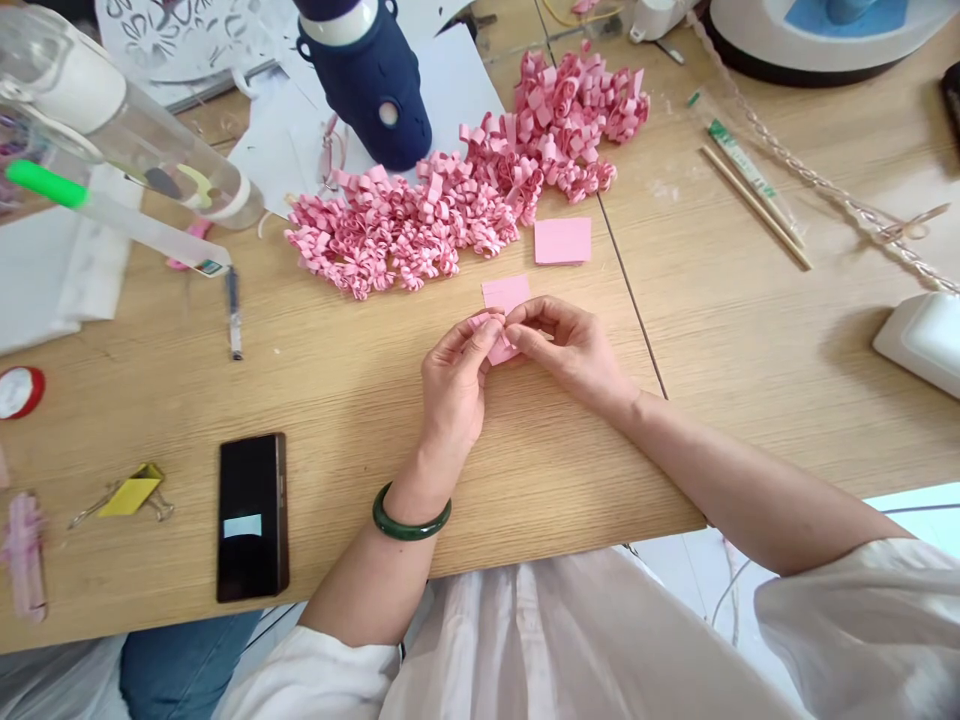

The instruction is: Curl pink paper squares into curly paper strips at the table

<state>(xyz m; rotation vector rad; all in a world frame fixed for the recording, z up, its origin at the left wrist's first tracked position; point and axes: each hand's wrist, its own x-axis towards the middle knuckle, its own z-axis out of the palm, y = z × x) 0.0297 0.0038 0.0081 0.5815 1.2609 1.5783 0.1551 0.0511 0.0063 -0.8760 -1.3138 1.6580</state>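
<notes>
My left hand (454, 380) and my right hand (574, 345) meet above the wooden table (337, 400), both pinched on one small pink paper piece (501, 350). A green bangle (411, 522) circles my left wrist. Just beyond the fingers lies a flat pink paper square (507, 292), and a second pink square (562, 240) lies further back. Behind them a long heap of curled pink paper strips (450, 200) stretches across the table.
A black phone (253, 515) and a yellow binder clip (131, 493) lie at the front left. A navy bottle (367, 80), a clear bottle (127, 130), a pen (234, 310), white sheets and wrapped chopsticks (750, 195) stand around the back. A white device (922, 340) sits at the right.
</notes>
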